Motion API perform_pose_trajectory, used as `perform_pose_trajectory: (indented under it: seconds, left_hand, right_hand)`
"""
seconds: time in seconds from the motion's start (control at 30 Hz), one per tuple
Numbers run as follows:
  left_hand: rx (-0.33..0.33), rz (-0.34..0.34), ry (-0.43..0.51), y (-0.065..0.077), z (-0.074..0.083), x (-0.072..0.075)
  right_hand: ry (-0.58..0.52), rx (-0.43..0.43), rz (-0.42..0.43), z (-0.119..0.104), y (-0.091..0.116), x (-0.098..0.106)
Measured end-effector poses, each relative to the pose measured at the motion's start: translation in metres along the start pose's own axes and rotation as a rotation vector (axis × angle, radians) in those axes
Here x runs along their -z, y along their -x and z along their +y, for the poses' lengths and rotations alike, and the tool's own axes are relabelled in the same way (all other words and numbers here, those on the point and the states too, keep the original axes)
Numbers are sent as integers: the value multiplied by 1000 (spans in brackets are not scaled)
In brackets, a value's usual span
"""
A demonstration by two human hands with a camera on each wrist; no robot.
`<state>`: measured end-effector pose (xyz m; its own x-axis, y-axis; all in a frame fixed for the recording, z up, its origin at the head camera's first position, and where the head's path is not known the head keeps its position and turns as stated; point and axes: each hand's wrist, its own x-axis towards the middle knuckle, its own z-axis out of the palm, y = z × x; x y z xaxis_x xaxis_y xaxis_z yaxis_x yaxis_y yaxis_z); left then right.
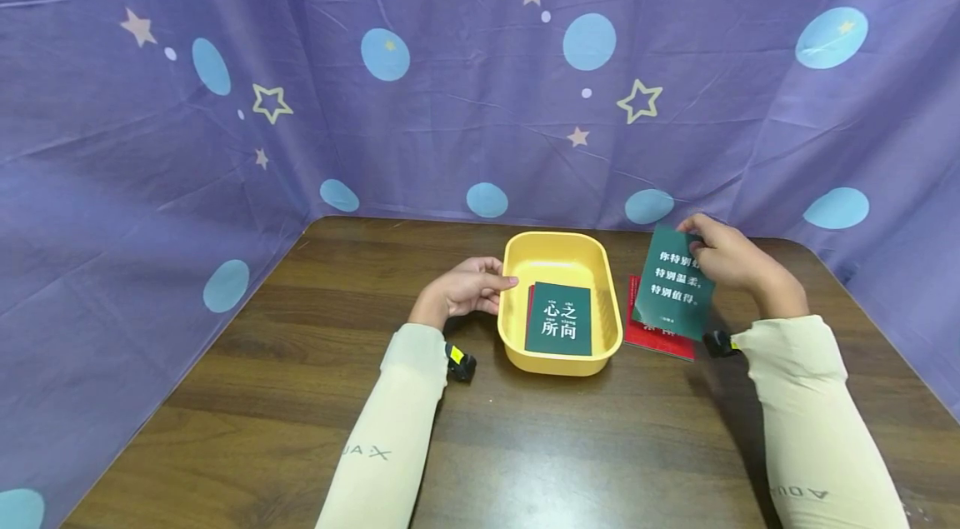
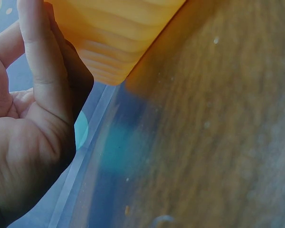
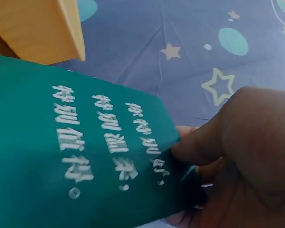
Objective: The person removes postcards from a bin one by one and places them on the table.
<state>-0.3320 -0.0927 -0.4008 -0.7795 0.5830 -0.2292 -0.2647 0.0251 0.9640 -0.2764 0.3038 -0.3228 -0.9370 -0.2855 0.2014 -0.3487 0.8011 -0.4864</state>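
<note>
Surface first: I've got a dark brown wood-grain table (image 1: 300,396), glossy, bright glare patch near the front middle, far right corner rounded. A purple-blue curtain (image 1: 465,129) wraps the back and both sides, creased, printed with light blue ovals, small white dots, pale solid stars and yellow outlined stars. In my left wrist view the wood is blurry, and a bluish reflection shows along the table beside the curtain.

Yellow tray (image 1: 558,365) sits on the table about mid-width, toward the back. My left hand (image 1: 468,287) has its left rim pinched, thumb over the edge, other fingers along the outer wall. Inside the tray a green booklet with white characters (image 1: 558,343) lies flat at the near end, a thin red edge (image 1: 529,308) peeking out on its left.

My right hand (image 1: 731,258) grasps a second green booklet (image 1: 672,304) by its upper right part, thumb on the printed face, fingers behind. It's tilted, right of the tray, overlapping a red booklet (image 1: 656,342) on the table; can't tell if those two touch. Pale sleeves (image 1: 390,421) on both arms, dark marks on them.
</note>
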Motion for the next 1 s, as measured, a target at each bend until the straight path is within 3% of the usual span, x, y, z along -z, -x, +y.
perform_pose_trajectory:
  seconds: [0.4,1.0]
  left_hand:
    - [-6,1,-1,-1,-1,1]
    - [-3,8,3,-2,-2,1]
  right_hand:
    - [-13,-81,-151,8,-5,-15]
    - [94,-4,-200,14,-13,-34]
